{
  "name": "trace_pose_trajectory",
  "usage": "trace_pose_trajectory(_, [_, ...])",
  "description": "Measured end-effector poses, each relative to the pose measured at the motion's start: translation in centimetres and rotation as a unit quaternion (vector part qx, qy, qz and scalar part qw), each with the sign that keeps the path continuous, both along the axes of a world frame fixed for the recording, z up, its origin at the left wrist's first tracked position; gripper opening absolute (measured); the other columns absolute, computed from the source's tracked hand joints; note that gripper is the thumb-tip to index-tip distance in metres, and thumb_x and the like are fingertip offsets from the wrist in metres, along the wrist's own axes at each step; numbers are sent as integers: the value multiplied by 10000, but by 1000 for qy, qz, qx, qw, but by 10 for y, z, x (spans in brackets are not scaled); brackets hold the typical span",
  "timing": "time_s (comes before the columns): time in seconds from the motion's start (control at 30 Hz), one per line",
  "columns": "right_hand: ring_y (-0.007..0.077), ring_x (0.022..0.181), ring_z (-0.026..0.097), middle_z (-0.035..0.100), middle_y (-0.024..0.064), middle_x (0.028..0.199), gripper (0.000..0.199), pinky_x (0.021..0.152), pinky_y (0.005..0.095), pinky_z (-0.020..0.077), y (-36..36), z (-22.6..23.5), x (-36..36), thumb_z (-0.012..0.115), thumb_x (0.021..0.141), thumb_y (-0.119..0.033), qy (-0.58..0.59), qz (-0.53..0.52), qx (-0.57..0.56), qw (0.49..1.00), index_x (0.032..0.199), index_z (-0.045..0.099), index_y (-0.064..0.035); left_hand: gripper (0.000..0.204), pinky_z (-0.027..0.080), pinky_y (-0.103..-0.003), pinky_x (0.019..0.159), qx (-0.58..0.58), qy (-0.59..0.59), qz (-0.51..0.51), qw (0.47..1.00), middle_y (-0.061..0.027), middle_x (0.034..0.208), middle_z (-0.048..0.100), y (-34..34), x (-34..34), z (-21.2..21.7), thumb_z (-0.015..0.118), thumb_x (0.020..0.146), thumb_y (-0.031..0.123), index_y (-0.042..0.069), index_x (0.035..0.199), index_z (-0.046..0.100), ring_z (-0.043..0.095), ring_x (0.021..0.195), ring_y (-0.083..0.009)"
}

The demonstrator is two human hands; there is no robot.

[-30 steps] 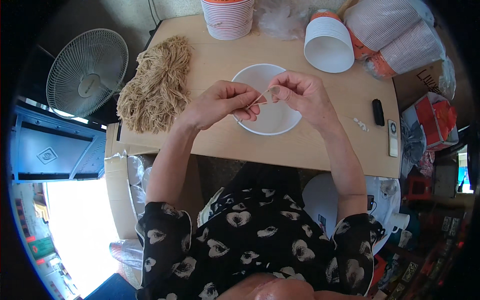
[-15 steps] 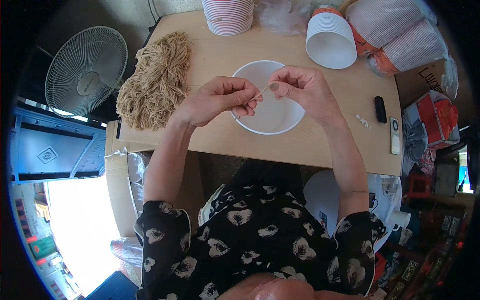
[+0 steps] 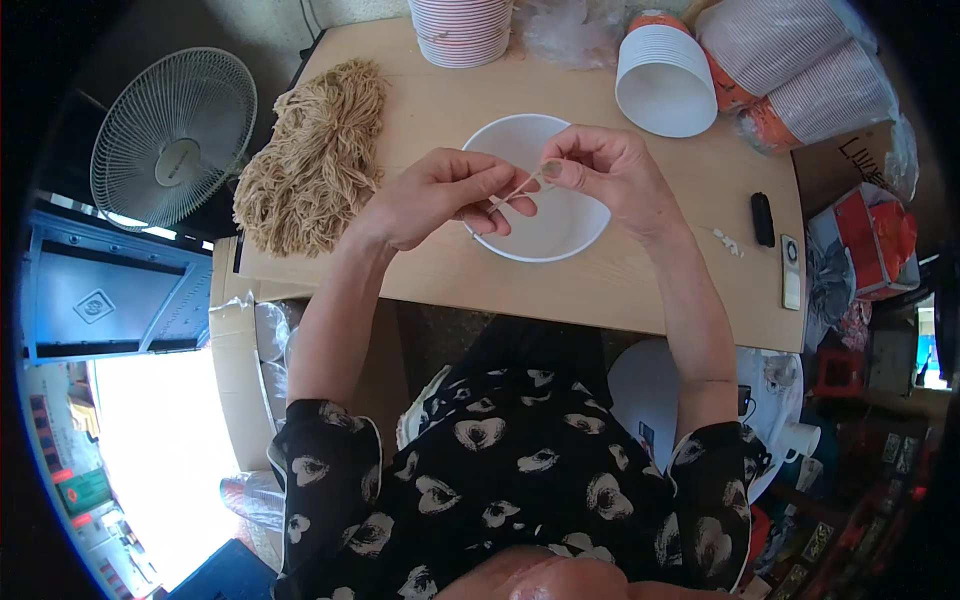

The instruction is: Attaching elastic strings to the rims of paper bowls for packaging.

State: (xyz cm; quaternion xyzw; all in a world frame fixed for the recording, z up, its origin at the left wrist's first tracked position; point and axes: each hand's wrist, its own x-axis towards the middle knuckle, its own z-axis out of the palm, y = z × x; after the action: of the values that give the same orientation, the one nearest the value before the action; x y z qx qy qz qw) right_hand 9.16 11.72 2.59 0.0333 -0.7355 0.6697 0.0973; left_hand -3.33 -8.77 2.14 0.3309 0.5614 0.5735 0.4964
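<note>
The short tan string (image 3: 522, 187) runs slantwise between the 2 hands, the left hand (image 3: 440, 195) pinching its lower end and the right hand (image 3: 610, 175) its upper, above the white bowl (image 3: 570, 235).

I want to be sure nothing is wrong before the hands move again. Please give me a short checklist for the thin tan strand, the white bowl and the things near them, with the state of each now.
1. Thin tan strand pinched at both ends by left hand and right hand: ok.
2. Strand held above the white round bowl: ok.
3. Bowl fully on the light wooden table, away from its edge: ok.
4. Bowl empty: cannot tell; the hands cover part of it.
5. Heap of tan fibre strands within reach on the left: ok.
6. Stack of white paper bowls apart from the hands: ok.
</note>
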Motion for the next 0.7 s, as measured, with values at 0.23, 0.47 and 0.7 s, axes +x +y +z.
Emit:
trace_pose_trajectory(0.23, [8, 675, 538, 638, -47, 764, 116, 612, 178, 435, 11, -7, -1, 744, 906, -156, 3, 18, 67, 998, 938, 721, -47, 296, 489, -180, 626, 1, 54, -58, 997, 14, 868, 680, -1, -7, -1, 598, 1020, 289, 25, 1110, 696, 590, 692, -35])
trace_pose_trajectory(0.47, [66, 781, 629, 690, 9, 853, 141, 736, 219, 517, 9, -6, -4, 721, 914, -120, -19, -7, 7, 1000, 985, 711, 1, 249, 527, -183, 679, 38, 14, -7, 999, -11, 916, 703, -3, -5, -8, 652, 987, 246, 26, 1096, 698, 632, 736, -51])
trace_pose_trajectory(0.7, [67, 729, 599, 673, 5, 818, 157, 676, 209, 472, 5, -3, -7, 724, 910, -140, -19, -22, -2, 1000, 986, 716, -3, 216, 549, -229, 671, 51, 47, 65, 995, -54, 956, 706, -2, 5, -7, 680, 961, 172, -3, 1086, 701, 667, 786, -95])
